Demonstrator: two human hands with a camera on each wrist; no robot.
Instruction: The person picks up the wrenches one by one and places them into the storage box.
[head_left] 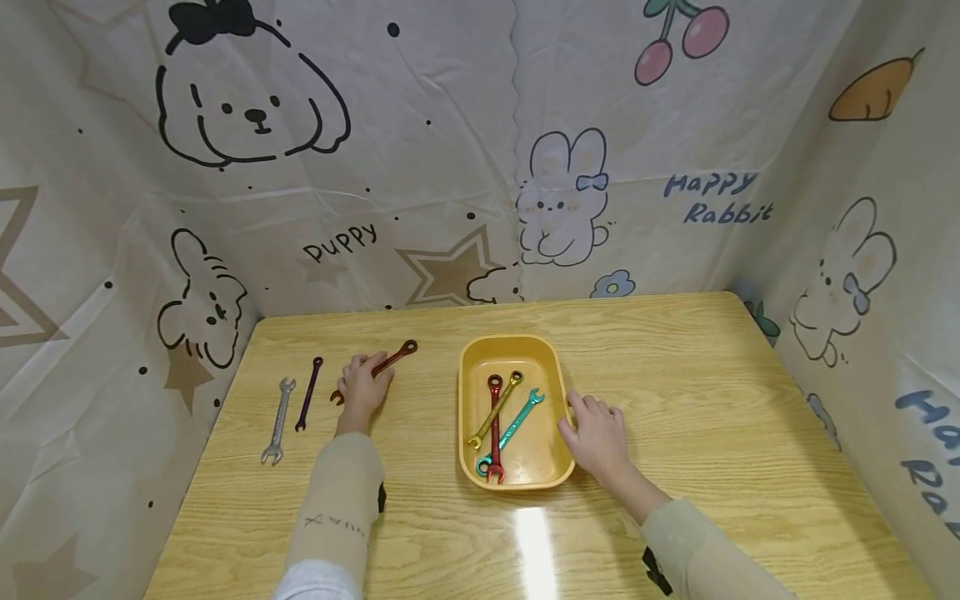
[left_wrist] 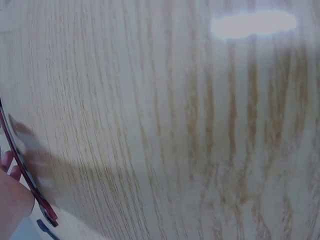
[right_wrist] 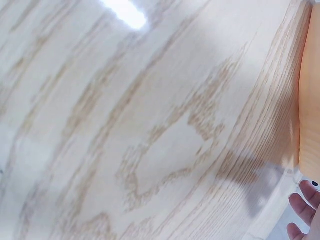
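In the head view my left hand grips a reddish-brown combination wrench around its middle; the ring end sticks out to the upper right, the open end to the lower left. The left wrist view catches this wrench along its left edge. My right hand is at the right rim of a yellow tray, thumb and forefinger touching it, fingers loosely extended. Inside the tray lie a red wrench, a gold wrench and a teal wrench, overlapping one another.
Left of my left hand, a silver wrench and a dark purple wrench lie side by side on the wooden table. A printed cloth hangs around the table's back and sides.
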